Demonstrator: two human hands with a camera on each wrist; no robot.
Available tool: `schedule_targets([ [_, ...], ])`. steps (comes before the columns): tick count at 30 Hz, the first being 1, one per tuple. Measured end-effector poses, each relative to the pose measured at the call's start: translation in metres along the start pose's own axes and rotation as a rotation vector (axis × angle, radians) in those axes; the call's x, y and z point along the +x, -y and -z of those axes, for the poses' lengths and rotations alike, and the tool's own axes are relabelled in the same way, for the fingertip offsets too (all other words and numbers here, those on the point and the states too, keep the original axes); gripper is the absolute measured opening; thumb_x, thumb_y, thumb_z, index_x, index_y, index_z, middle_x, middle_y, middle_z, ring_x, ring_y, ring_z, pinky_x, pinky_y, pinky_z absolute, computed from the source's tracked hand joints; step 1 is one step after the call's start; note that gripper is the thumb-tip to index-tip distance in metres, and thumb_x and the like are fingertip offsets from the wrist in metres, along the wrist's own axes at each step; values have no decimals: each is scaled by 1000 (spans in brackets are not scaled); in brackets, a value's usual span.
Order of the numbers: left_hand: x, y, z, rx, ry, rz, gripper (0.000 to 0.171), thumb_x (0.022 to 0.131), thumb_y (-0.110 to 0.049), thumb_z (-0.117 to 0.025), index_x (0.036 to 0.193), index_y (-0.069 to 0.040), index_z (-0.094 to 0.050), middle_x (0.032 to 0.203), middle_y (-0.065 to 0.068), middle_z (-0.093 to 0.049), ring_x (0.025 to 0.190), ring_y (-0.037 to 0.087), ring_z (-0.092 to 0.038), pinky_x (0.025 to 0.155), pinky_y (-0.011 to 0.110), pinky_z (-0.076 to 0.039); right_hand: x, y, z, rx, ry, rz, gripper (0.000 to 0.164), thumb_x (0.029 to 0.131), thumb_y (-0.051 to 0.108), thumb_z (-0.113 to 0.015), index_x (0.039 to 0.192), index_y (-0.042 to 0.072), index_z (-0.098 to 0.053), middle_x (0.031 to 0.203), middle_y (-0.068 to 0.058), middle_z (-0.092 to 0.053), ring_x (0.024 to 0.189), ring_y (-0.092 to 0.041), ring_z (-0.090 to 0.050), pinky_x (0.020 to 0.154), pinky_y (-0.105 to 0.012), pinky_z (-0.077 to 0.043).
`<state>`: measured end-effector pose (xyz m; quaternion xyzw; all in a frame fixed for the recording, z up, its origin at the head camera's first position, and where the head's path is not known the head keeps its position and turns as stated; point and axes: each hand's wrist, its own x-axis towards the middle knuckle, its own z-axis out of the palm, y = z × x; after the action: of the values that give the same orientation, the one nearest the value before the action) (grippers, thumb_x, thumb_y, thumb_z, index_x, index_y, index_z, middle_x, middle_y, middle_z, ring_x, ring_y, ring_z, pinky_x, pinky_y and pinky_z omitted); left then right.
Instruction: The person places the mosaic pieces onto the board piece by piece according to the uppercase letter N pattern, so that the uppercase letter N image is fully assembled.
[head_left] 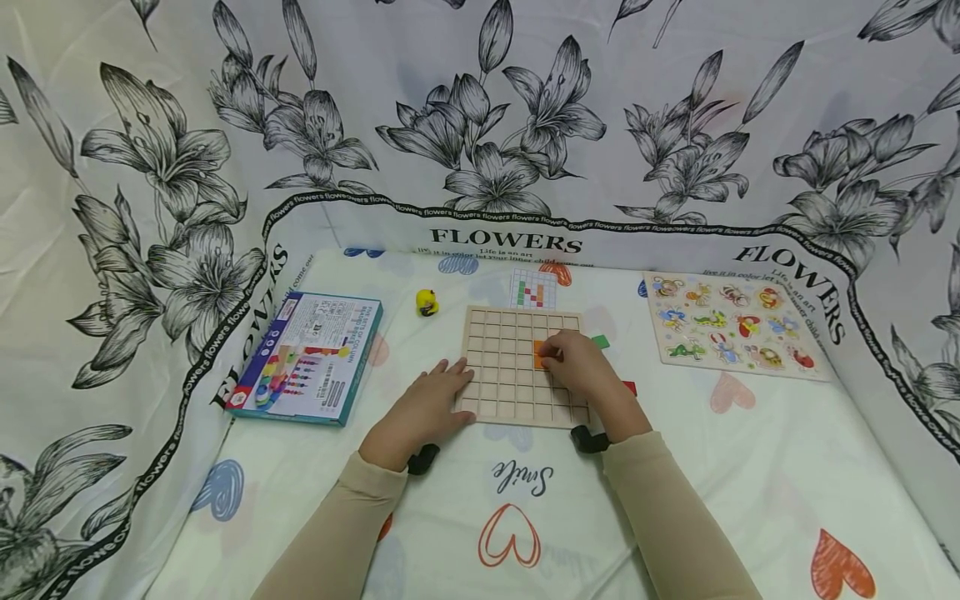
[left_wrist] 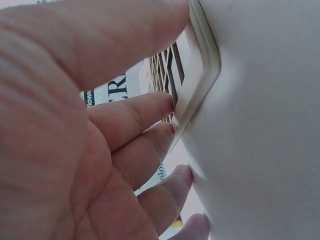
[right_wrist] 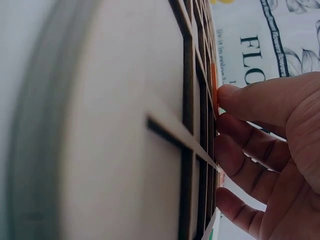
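Note:
A wooden grid board (head_left: 501,387) lies flat in front of me. My right hand (head_left: 581,367), fingers bent, pinches a flat orange piece (head_left: 538,356) down at the grid, right of its middle. In the right wrist view, thumb and forefinger touch the orange piece (right_wrist: 215,90) low against the board; part of it is hidden. My left hand (head_left: 427,408) rests spread at the board's left edge, its thumb by the near corner and its fingertips against the side. A green piece (head_left: 601,342) and a red piece (head_left: 630,387) show partly beyond my right hand.
A pattern card (head_left: 534,289) with coloured squares lies behind the board. A yellow toy duck (head_left: 427,302) stands at its back left. A boxed toy (head_left: 307,358) lies at the left, an insect picture board (head_left: 735,325) at the right. A flowered curtain (head_left: 487,125) hangs behind.

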<state>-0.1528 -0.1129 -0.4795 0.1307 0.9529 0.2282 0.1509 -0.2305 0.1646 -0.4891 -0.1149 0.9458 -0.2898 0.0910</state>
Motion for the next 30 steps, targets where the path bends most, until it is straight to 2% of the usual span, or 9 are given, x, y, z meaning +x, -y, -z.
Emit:
schedule_targets([
  [4, 1, -1, -1, 3, 3, -2, 77, 98, -32, -83, 165, -10, -50, 178, 6, -34, 169, 36, -24, 137, 58, -22, -4, -4, 6, 26, -3, 2, 10, 106, 19, -73, 113, 15, -80, 116, -6, -72, 102, -26, -64, 92, -44, -58],
  [9, 2, -1, -2, 2, 9, -6, 77, 99, -32, -83, 165, -10, -49, 179, 6, -34, 169, 36, -24, 137, 58, -21, -15, -22, 28, 105, -90, -14, 16, 109, 17, -68, 118, 9, -77, 119, -11, -71, 101, -29, -62, 82, -41, -56],
  [12, 2, -1, -2, 0, 14, -4, 77, 99, -32, -82, 165, -10, -49, 179, 6, -34, 169, 36, -24, 137, 58, -21, -25, -37, 45, 120, -142, -60, 19, 110, 17, -66, 123, 7, -75, 123, -12, -70, 105, -31, -61, 81, -39, -55],
  [15, 1, 0, -1, 6, 17, -1, 77, 100, -33, -82, 165, -10, -48, 179, 6, -33, 169, 37, -23, 137, 57, -21, -35, -51, 56, 113, -159, -115, 22, 110, 18, -65, 127, 7, -74, 126, -14, -69, 108, -33, -61, 81, -37, -53],
  [21, 1, 2, -1, 13, 11, -7, 77, 100, -33, -81, 165, -9, -49, 179, 7, -34, 168, 38, -24, 137, 58, -22, -46, -66, 58, 101, -86, -192, 28, 111, 22, -64, 135, 10, -72, 130, -16, -67, 109, -32, -61, 84, -36, -58],
  [27, 0, 1, -1, 11, 4, -12, 77, 99, -32, -82, 165, -9, -49, 178, 8, -34, 168, 38, -25, 137, 59, -22, -46, -69, 47, 105, -2, -181, 32, 109, 18, -66, 139, 9, -71, 132, -18, -68, 111, -33, -63, 94, -46, -58],
  [30, 0, 1, -1, 5, 2, -14, 77, 99, -32, -82, 165, -8, -49, 178, 9, -34, 168, 38, -25, 137, 59, -22, -44, -69, 42, 101, 16, -168, 34, 107, 16, -68, 140, 8, -71, 132, -18, -68, 110, -32, -62, 93, -46, -58],
])
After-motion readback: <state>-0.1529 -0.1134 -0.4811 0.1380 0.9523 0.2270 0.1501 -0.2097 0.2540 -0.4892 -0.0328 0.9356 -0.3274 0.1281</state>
